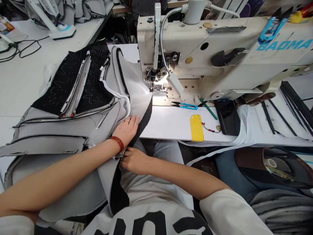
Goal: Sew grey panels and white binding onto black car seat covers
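A large grey sewn fabric cover (93, 125) with black panels and white piping lies left of the sewing machine (210, 45). Its right corner reaches under the presser foot (151, 86). My left hand (126, 130), with a red bracelet at the wrist, rests on the cover with fingers stretched out flat near the white piping. Lower down, at the table's front edge, my right hand (134, 160) has its fingers curled around the cover's hanging edge. The fingertips there are partly hidden by the fabric.
Blue thread snips (186, 105), a green pen (209, 109), a yellow tag (197, 128) and a black phone (227, 117) lie right of the needle. White fabric strips (244, 127) hang off the table edge. A brown bin (249, 160) stands at the right.
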The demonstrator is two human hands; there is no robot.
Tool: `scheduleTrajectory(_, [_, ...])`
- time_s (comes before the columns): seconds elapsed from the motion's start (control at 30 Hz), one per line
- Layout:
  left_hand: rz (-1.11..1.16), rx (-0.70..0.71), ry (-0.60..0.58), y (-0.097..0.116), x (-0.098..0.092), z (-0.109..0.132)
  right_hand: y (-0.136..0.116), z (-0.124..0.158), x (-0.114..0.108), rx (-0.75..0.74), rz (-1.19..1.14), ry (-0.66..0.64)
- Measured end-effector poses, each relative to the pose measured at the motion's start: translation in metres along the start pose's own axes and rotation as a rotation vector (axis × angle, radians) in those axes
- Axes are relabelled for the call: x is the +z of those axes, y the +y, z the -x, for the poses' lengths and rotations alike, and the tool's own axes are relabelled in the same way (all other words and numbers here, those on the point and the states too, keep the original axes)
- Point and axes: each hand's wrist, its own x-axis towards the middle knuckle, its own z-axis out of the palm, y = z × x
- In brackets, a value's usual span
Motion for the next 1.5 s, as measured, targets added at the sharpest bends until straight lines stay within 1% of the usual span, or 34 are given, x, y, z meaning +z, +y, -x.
scheduleTrajectory(0.03, [-0.028, -0.014, 0.013, -0.001, -0.002, -0.004, 0.004, 0.004, 0.002, 0.017, 0.075, 0.091])
scheduleTrajectory(0.1, [-0.032, -0.037, 0.037, -0.003, -0.007, -0.013, 0.015, 0.01, 0.004, 0.121, 0.233, 0.278])
scheduleTrajectory(0.17, [0.038, -0.045, 0.084, -0.003, -0.011, -0.022, 0.026, 0.012, 0.003, 0.224, 0.364, 0.403])
scheduleTrajectory(0.23, [0.14, -0.064, 0.146, -0.002, -0.013, -0.028, 0.033, 0.009, 0.001, 0.255, 0.442, 0.48])
scheduleTrajectory(0.3, [0.228, -0.091, 0.181, 0.0, -0.013, -0.033, 0.034, 0.003, 0.0, 0.245, 0.472, 0.531])
scheduleTrajectory(0.37, [0.287, -0.091, 0.185, 0.001, -0.011, -0.037, 0.03, -0.002, -0.001, 0.267, 0.484, 0.561])
scheduleTrajectory(0.43, [0.321, -0.059, 0.18, 0.002, -0.009, -0.041, 0.027, -0.005, -0.002, 0.29, 0.474, 0.567])
scheduleTrajectory(0.53, [0.339, -0.027, 0.143, 0.002, -0.007, -0.049, 0.028, -0.003, -0.005, 0.296, 0.424, 0.542])
scheduleTrajectory(0.6, [0.333, -0.031, 0.099, 0.003, -0.009, -0.055, 0.032, -0.002, -0.009, 0.287, 0.382, 0.483])
scheduleTrajectory(0.77, [0.332, -0.072, 0.058, 0.005, -0.019, -0.072, 0.046, -0.005, -0.024, 0.296, 0.224, 0.198])
scheduleTrajectory(0.83, [0.333, -0.085, 0.053, 0.005, -0.022, -0.078, 0.052, -0.007, -0.029, 0.309, 0.185, 0.129])
scheduleTrajectory(1.07, [0.305, -0.103, 0.009, -0.001, -0.026, -0.102, 0.074, -0.01, -0.039, 0.315, 0.112, 0.046])
scheduleTrajectory(1.23, [0.289, -0.127, 0.005, -0.004, -0.03, -0.122, 0.092, -0.013, -0.046, 0.363, 0.081, -0.019])
scheduleTrajectory(1.37, [0.288, -0.129, 0.014, -0.009, -0.032, -0.139, 0.108, -0.016, -0.048, 0.418, 0.075, -0.02])
scheduleTrajectory(1.5, [0.302, -0.136, 0.084, -0.015, -0.026, -0.156, 0.122, -0.016, -0.05, 0.5, 0.08, 0.009])
